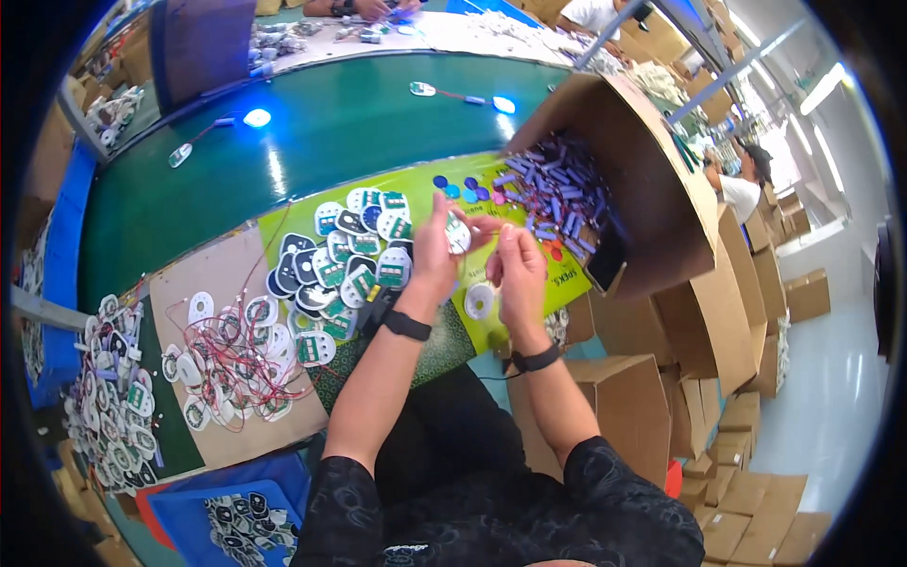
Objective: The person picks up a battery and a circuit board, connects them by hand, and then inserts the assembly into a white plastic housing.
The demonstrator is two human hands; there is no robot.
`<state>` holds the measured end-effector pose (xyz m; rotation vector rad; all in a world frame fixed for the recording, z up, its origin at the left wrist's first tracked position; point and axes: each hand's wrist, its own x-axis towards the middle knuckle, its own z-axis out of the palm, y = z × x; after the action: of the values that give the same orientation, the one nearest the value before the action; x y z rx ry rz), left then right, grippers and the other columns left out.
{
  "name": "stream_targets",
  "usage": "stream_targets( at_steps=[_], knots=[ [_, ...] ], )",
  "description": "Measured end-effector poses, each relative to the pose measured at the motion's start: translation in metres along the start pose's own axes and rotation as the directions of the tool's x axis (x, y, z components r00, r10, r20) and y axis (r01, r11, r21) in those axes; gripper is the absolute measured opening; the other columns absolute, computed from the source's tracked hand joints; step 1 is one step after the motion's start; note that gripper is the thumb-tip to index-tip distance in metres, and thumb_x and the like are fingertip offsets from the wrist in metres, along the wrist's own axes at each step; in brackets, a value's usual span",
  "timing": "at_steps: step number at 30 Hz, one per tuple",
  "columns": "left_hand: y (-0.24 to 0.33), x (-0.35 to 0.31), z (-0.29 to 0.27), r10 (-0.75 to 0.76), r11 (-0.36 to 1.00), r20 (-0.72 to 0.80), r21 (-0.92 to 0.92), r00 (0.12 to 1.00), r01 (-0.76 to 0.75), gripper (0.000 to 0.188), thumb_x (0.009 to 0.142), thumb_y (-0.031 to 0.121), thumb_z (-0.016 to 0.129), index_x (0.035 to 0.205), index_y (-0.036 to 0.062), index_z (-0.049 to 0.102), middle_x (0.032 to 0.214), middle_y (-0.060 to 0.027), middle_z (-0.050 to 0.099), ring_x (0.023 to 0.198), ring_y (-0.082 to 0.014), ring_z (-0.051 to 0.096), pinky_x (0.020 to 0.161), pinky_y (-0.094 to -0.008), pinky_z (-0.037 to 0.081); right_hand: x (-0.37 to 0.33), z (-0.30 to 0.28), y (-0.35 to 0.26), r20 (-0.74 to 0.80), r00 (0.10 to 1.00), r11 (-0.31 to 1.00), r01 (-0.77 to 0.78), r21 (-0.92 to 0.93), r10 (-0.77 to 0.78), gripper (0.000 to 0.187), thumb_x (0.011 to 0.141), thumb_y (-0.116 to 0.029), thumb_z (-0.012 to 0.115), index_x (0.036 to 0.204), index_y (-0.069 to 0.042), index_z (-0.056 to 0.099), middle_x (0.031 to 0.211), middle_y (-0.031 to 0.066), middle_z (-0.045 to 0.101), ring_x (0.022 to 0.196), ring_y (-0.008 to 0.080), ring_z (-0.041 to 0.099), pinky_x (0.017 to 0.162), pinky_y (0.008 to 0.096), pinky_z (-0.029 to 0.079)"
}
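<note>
My left hand [436,248] is closed around a small white rounded piece [458,232], which shows between the thumb and fingers. Just right of it, my right hand [521,272] has its fingertips pinched together; whatever is in them is too small to make out. Both hands are above a yellow-green mat [430,180]. Left of my hands lies a heap of white and black rounded casings with green circuit boards [331,269]. A white ring-shaped part [479,301] rests on the mat below my hands.
An open cardboard box [652,170] at the right spills purple cylindrical cells [557,184] with wires. White discs with tangled red wires [227,354] cover a brown board at left. Beyond is a green belt [350,113] carrying blue-lit assemblies [256,118]. Other people work farther off.
</note>
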<state>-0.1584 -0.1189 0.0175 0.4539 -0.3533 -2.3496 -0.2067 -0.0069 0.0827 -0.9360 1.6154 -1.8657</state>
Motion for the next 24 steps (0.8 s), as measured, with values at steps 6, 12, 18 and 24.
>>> stream_targets(
  at_steps=[6,12,18,24],
  knots=[
    [0.006,-0.010,0.007,0.108,0.930,0.194,0.326,0.975,-0.168,0.047,0.106,0.048,0.044,0.097,0.0035,0.055,0.103,-0.0258,0.070,0.089,-0.0347,0.073,0.081,-0.0439,0.061,-0.037,-0.082,-0.086,0.063,0.940,0.933,0.342,-0.112,-0.337,0.022,0.104,-0.018,0.057,0.092,0.000,0.063,0.132,0.0144,0.053,0.093,0.0152,0.065,0.087,0.0292,0.052],
    [0.005,-0.014,0.013,0.101,0.887,0.174,0.430,0.980,-0.168,0.045,0.108,0.044,0.041,0.099,0.0026,0.056,0.108,-0.0274,0.068,0.091,-0.0350,0.073,0.082,-0.0421,0.061,-0.096,-0.168,-0.128,-0.154,0.987,0.980,0.021,-0.196,-0.052,0.024,0.104,-0.023,0.060,0.093,-0.002,0.065,0.073,-0.0036,0.054,0.061,0.0025,0.043,0.054,0.0196,0.033],
    [0.005,-0.019,0.012,0.126,0.855,0.185,0.478,0.975,-0.202,0.042,0.108,0.042,0.041,0.099,0.0036,0.056,0.109,-0.0273,0.069,0.093,-0.0358,0.073,0.084,-0.0418,0.060,-0.119,-0.245,-0.045,-0.367,0.927,0.910,-0.216,-0.353,0.077,0.025,0.105,-0.026,0.059,0.094,-0.005,0.065,0.068,-0.0054,0.053,0.057,0.0024,0.046,0.053,0.0188,0.036],
    [0.000,-0.017,0.015,0.141,0.870,0.170,0.450,0.975,-0.204,0.039,0.108,0.039,0.043,0.097,0.0035,0.056,0.104,-0.0251,0.070,0.084,-0.0315,0.074,0.078,-0.0388,0.061,-0.101,-0.339,0.049,-0.524,0.848,0.826,-0.346,-0.445,0.073,0.030,0.102,-0.032,0.062,0.093,-0.003,0.066,0.068,-0.0022,0.058,0.059,0.0050,0.054,0.052,0.0210,0.043]
  ],
)
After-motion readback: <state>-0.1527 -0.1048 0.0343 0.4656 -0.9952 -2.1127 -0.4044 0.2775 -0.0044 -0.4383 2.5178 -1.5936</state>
